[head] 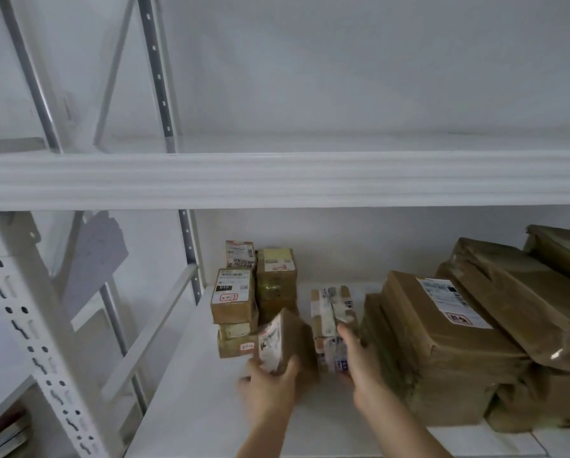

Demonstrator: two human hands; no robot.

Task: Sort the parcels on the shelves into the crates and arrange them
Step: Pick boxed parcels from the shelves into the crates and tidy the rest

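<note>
My left hand [270, 381] grips a small brown cardboard parcel [285, 342], tilted, its white label blurred beyond reading, above the white metal shelf [184, 408]. My right hand [359, 365] curls round a taped parcel [331, 320] lying beside it. Behind stands a stack of little boxes [235, 302], one marked "D10"; large paper-wrapped parcels [442, 328] crowd the right.

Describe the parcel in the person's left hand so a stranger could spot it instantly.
On the lower white metal shelf, right of the small brown cardboard box stack, find the left hand. It grips a small brown cardboard parcel; unlike its neighbours, this one is tilted, its white label facing left.
</note>
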